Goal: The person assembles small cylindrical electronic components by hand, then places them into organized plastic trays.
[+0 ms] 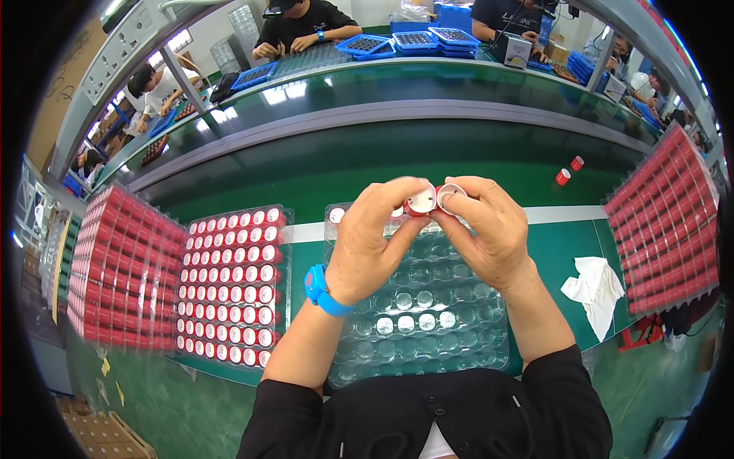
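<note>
My left hand (367, 241) wears a blue wrist strap (315, 291) and is closed on a small red cylinder (420, 203) with a white inside. My right hand (493, 229) grips a second red cylinder (453, 191), its thumb at the white open end. The two cylinders are held side by side, touching or nearly so, open ends toward me. Below my hands lies a clear plastic tray (428, 336) with round pockets. A few red cylinders stand in its far row, partly hidden by my left hand; the pockets seen nearer to me hold none.
On the left stand a filled tray of red cylinders (229, 287) and a tall stack of filled trays (122, 268). Another stack (665, 229) rises at the right, near a white cloth (595, 289). Two loose red cylinders (563, 177) rest farther back. People work beyond the bench.
</note>
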Motion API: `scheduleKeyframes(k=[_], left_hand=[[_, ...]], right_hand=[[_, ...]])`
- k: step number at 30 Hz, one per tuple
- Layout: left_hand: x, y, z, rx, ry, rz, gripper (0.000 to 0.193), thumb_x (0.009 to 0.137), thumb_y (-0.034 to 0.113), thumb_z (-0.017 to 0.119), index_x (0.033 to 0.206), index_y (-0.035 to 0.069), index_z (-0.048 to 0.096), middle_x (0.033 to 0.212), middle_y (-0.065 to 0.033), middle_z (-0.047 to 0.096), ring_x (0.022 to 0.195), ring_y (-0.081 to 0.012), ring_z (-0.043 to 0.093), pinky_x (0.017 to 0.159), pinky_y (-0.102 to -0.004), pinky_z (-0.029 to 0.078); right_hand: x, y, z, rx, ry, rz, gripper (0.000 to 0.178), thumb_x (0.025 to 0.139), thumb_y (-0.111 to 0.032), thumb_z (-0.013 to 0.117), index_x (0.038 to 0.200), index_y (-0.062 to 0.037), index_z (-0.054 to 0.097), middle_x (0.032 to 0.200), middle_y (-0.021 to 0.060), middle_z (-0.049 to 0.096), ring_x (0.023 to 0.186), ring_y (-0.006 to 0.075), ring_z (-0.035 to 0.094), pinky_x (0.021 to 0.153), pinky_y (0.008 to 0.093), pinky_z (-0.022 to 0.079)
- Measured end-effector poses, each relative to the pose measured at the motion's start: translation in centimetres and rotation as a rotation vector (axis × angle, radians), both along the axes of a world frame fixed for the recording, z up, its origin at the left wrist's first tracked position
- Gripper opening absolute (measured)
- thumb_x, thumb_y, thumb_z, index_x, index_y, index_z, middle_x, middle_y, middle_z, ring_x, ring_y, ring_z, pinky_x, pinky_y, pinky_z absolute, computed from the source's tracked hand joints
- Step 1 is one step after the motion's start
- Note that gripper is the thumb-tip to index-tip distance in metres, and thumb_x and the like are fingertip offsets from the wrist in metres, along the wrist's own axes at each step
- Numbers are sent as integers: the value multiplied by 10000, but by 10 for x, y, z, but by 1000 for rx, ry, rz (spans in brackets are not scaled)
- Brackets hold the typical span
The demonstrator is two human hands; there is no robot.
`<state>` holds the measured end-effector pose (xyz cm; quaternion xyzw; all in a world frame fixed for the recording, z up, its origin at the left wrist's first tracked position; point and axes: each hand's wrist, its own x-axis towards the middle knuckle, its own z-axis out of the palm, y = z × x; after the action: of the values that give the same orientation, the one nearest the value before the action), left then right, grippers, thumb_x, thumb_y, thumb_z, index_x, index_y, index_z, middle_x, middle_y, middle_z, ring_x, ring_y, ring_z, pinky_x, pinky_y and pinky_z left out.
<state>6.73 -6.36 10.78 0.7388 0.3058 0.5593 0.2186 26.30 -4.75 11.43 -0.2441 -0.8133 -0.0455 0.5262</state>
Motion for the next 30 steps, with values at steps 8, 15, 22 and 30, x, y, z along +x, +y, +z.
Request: scheduleKeyframes(k=[8,15,22,30], left_hand=[[-1,4,1,204,188,73,289,814,-50,744,1070,47,652,1070,-133,696,984,-294,662,807,-363,546],[-4,-1,0,-304,-9,-95,211,904,58,723,1082,10,620,996,-95,703,875,-191,680,783,-320,559],[-8,22,-7,-997,-389,-397,363,1031,383,560,1069,26,615,877,-124,720,708,-160,704,646,-280,600],[-8,33,-29,-1255,-562,-644,468,1036,472,505,1073,20,624,828,-126,729,644,-173,704,586,-291,607]], right_hand=[[0,2,1,-22,-14,25,258,761,7,797,982,-21,667,939,135,681,790,267,669,643,327,533],[6,-4,2,-545,88,89,168,853,-54,759,989,11,685,919,94,698,792,165,673,687,279,539],[19,27,15,-1428,206,278,326,940,-353,702,865,-51,603,726,31,654,550,99,646,493,225,522],[23,45,4,-1785,228,282,396,936,-432,699,827,-63,610,606,49,646,413,85,600,363,200,483]])
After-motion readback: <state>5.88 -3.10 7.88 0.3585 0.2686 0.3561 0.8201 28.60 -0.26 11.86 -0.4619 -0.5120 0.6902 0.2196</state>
